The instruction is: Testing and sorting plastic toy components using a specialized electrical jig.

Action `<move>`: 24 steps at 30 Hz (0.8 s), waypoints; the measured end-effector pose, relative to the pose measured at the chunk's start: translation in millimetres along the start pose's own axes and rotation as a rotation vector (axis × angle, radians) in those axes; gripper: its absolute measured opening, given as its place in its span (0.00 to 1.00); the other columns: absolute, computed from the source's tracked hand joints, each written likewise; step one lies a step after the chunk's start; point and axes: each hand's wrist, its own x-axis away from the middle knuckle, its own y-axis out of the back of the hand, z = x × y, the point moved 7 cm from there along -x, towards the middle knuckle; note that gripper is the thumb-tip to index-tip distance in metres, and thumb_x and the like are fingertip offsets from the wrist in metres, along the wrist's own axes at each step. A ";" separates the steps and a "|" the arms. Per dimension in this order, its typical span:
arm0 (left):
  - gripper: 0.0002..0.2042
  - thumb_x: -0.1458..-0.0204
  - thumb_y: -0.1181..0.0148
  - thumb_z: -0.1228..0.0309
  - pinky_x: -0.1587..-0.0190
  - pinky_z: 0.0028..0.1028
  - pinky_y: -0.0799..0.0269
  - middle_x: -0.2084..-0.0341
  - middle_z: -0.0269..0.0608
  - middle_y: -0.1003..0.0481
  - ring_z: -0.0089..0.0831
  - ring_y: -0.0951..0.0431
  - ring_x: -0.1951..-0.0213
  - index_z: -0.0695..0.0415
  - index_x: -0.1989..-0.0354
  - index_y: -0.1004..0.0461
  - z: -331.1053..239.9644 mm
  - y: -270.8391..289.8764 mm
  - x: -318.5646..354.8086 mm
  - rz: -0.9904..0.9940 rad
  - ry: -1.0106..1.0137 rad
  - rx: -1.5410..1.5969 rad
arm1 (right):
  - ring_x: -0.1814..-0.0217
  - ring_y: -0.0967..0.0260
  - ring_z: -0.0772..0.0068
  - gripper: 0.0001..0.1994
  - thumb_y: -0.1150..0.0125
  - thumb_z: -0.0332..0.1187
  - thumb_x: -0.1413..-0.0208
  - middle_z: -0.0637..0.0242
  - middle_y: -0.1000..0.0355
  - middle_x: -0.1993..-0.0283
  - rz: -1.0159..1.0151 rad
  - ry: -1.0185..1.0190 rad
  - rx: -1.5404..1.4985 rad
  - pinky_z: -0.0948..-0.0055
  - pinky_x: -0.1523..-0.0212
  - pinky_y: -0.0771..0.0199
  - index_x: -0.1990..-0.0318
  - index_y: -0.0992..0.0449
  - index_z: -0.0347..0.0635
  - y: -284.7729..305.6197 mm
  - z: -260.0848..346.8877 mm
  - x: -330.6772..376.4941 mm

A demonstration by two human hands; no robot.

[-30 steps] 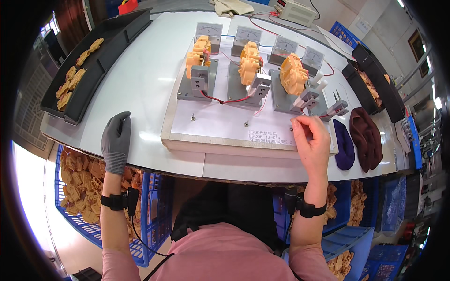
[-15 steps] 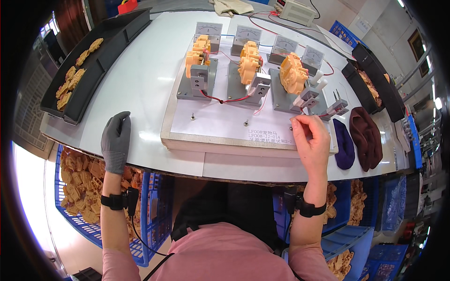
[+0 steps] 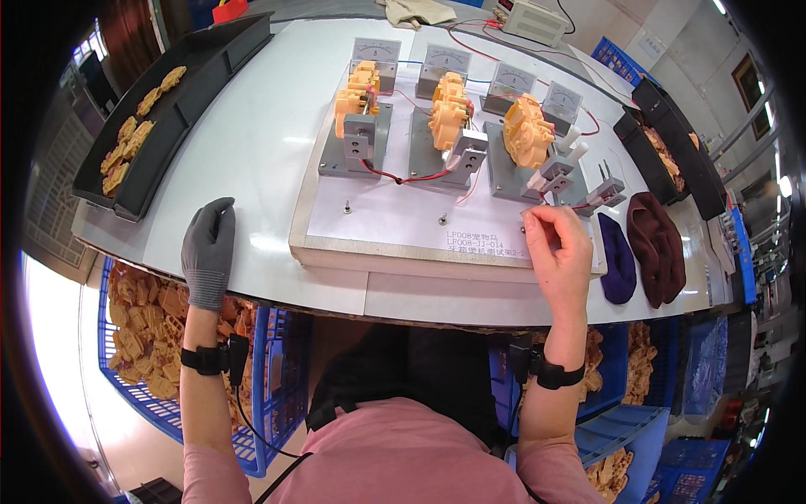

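A small metal toggle switch (image 3: 522, 228) sits right of the centre of the frame, near the front edge of the white board (image 3: 403, 231). The step in hand appears to be working this switch. Doing it well likely calls for a light fingertip touch on the lever alone, with the wrist kept low and clear of the red wires (image 3: 424, 178) and the clamp blocks (image 3: 550, 178) just above.

The bare right hand (image 3: 561, 252) has thumb and forefinger drawn nearly together at the switch; whether they grip it or merely touch it cannot be told. Farther up the frame, three yellow-orange gear housings (image 3: 527, 134) stand on grey stands, with dial meters (image 3: 375, 55) behind them.

At the left of the frame, the gloved left hand (image 3: 207, 248) rests released on the white tabletop (image 3: 260, 151), fingers loosely extended and close together, holding nothing that shows.
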 end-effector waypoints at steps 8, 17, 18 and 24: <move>0.11 0.38 0.45 0.71 0.53 0.28 0.28 0.60 0.44 0.21 0.29 0.22 0.59 0.62 0.52 0.22 -2.6 0.0 -0.2 0.036 0.021 0.013 | 0.74 0.38 0.82 0.05 0.36 0.29 0.40 0.71 0.31 0.71 -0.044 -0.052 -0.040 0.82 0.72 0.39 0.62 0.22 0.37 6.7 -7.9 4.7; 0.12 0.39 0.45 0.67 0.58 0.28 0.28 0.65 0.41 0.21 0.29 0.23 0.66 0.57 0.52 0.21 0.8 -0.5 -1.4 -0.008 0.003 -0.024 | 0.74 0.42 0.89 0.09 0.44 0.33 0.32 0.75 0.28 0.67 -0.212 -0.142 -0.447 0.86 0.73 0.42 0.61 0.24 0.36 24.8 -27.5 13.4; 0.12 0.39 0.45 0.67 0.58 0.28 0.28 0.65 0.41 0.21 0.29 0.23 0.66 0.57 0.52 0.21 -1.1 0.3 -1.2 -0.020 -0.030 -0.027 | 0.74 0.42 0.89 0.09 0.44 0.33 0.32 0.75 0.28 0.67 -0.197 -0.141 -0.461 0.86 0.73 0.42 0.61 0.24 0.36 24.6 -28.6 13.7; 0.12 0.38 0.46 0.70 0.53 0.28 0.28 0.59 0.45 0.21 0.30 0.21 0.58 0.63 0.52 0.23 8.3 -3.3 0.4 0.041 0.021 -0.023 | 0.73 0.41 0.89 0.09 0.44 0.34 0.32 0.74 0.29 0.67 -0.241 -0.135 -0.494 0.86 0.71 0.42 0.61 0.24 0.36 25.5 -33.9 12.3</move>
